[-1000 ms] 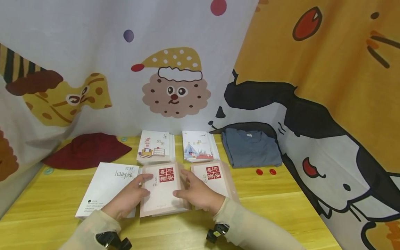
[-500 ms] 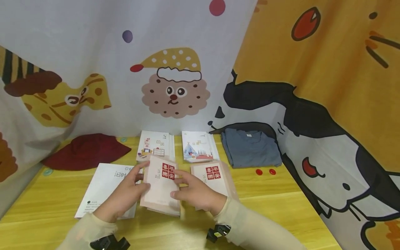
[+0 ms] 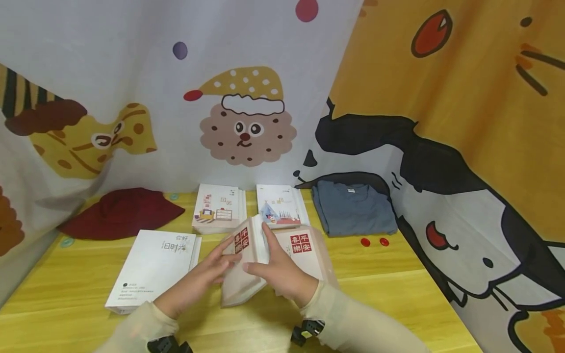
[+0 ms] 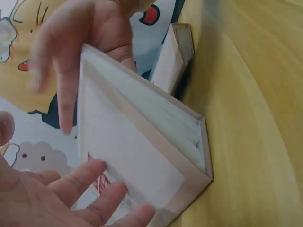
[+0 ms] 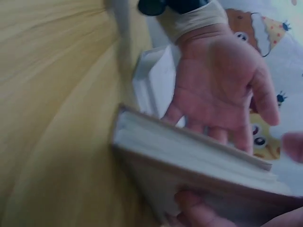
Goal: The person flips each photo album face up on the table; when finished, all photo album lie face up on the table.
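Note:
A pale pink hardback book (image 3: 240, 287) with a red block of characters on its cover stands tilted between my hands in the head view, its pages slightly parted. In the left wrist view, its lower edge (image 4: 208, 156) is at the tabletop. My left hand (image 3: 205, 274) lays straight fingers on the front cover, palm turned to the book. My right hand (image 3: 284, 269) is on the other side, its fingers stretched along the back cover. In the right wrist view, its thumb (image 5: 293, 145) is apart from the book (image 5: 199, 153). A matching pink book (image 3: 304, 257) lies to the right.
At left lies a white book (image 3: 154, 264). Two white illustrated books (image 3: 218, 208), (image 3: 282, 211) are at the back. A dark red hat (image 3: 125, 213), a folded grey-blue shirt (image 3: 353, 208) and two red discs (image 3: 365, 242) lie on the yellow wooden table (image 3: 371, 304).
The book has been raised from lying flat and turned so its page edges show on the right. My left hand has followed rightward, uncovering the white book.

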Available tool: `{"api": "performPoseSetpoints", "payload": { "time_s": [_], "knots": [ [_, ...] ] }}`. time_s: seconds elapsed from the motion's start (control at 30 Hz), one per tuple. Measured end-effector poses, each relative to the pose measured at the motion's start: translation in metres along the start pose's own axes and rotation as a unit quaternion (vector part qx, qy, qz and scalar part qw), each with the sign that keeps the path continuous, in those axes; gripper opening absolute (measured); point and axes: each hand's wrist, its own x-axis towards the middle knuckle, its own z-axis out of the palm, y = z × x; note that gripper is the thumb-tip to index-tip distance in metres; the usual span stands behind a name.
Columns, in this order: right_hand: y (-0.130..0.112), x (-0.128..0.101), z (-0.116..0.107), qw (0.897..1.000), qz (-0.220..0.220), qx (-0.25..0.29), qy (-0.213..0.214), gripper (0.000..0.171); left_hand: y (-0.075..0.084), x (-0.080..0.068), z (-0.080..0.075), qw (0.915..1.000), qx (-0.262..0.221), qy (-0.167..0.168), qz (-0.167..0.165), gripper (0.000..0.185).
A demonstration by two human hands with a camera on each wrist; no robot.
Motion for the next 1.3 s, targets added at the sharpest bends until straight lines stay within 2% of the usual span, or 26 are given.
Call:
{"api": "performPoseSetpoints", "payload": {
  "time_s": [0.13, 0.23, 0.33, 0.43, 0.53, 0.73, 0.97, 1.17, 1.3],
  "knots": [
    [0.008, 0.002, -0.003, 0.998, 0.011, -0.055, 0.026, 0.113, -0.008, 0.001, -0.004, 0.9995, 0.028, 0.013, -0.010, 0.067],
    [0.011, 0.003, -0.005, 0.995, 0.003, -0.095, 0.040, 0.112, -0.012, -0.002, -0.007, 0.9970, 0.053, 0.045, -0.034, 0.069],
    [0.014, 0.004, -0.007, 0.988, -0.014, -0.140, 0.059, 0.109, -0.016, -0.003, -0.009, 0.9947, 0.058, 0.068, -0.051, 0.073],
    [0.018, 0.005, -0.006, 0.984, -0.019, -0.159, 0.074, 0.108, -0.017, -0.004, -0.009, 0.9922, 0.058, 0.086, -0.069, 0.076],
    [0.021, 0.007, -0.004, 0.985, -0.020, -0.159, 0.067, 0.108, -0.017, -0.005, -0.009, 0.9903, 0.050, 0.100, -0.082, 0.077],
    [0.022, 0.011, 0.000, 0.990, 0.008, -0.139, 0.035, 0.105, -0.008, -0.010, -0.014, 0.9824, 0.076, 0.133, -0.107, 0.077],
    [0.022, 0.011, 0.002, 0.993, 0.039, -0.113, 0.025, 0.102, 0.000, -0.015, -0.018, 0.9795, 0.091, 0.142, -0.110, 0.078],
    [0.022, 0.008, -0.010, 0.996, 0.017, -0.081, 0.023, 0.092, 0.007, -0.016, -0.015, 0.9742, 0.120, 0.158, -0.109, 0.080],
    [0.023, 0.003, -0.031, 0.996, -0.002, -0.070, 0.048, 0.085, 0.014, -0.015, -0.004, 0.9708, 0.150, 0.164, -0.091, 0.079]
  ]
}}
